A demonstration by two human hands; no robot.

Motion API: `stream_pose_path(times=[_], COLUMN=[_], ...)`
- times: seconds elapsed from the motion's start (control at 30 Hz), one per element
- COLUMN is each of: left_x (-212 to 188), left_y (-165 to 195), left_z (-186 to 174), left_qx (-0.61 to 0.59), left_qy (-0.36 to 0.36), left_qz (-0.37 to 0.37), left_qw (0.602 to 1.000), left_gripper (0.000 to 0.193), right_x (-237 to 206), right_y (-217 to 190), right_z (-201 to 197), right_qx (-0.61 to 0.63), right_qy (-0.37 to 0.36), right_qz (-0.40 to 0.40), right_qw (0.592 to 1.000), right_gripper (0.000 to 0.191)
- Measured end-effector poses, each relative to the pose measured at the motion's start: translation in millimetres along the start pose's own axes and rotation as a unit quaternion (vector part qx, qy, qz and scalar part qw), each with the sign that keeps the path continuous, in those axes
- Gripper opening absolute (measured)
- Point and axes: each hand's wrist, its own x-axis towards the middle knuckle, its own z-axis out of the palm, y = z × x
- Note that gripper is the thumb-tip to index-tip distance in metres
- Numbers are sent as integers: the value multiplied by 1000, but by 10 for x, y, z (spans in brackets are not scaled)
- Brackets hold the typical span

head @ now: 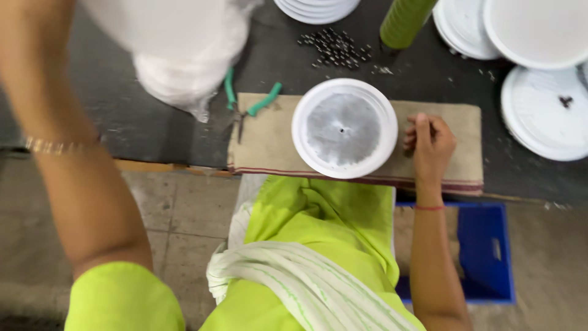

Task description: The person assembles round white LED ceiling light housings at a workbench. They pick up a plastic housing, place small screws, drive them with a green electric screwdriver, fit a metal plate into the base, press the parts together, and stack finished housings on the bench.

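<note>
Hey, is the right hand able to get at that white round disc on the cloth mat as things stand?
Probably yes. The right hand rests on the burlap mat just beside the white disc, with nothing lying between them.

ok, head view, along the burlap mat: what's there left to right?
Green-handled pliers → round white disc with grey centre → right hand resting on the burlap mat, just right of the disc.

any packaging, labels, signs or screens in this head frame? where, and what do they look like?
No labels, signs or screens show.
Clear plastic bag: top left over the dark table, bulging, whitish, holding white round pieces.
Blue crate: on the floor, lower right, rectangular, with a slot in its wall.
</note>
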Motion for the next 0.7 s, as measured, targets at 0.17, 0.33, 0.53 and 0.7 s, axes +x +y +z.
stream_pose_path(times=[0.17,0.33,0.53,0.7], left_x=[-1106,-1631,-1992,-2184], left_y=[568,680,344,172], left_z=[412,968,1289,1333], left_qx=[-121,-210,-323,-388], left_qy=[-35,-67,-112,-135], left_qz=[46,-65,-152,-156], left_qw=[991,973,927,898], left_gripper=[13,23,24,20], right_x=[-139,-566,-919,-1037], right_y=[-136,-478,-702,-687], right_z=[-6,138,622,809], right_qx=[74,73,124,131], right_qy=[1,-50,-165,-211], right_qz=[-30,-47,-23,7], right_qw=[997,995,978,969], right_gripper=[27,24,26,22])
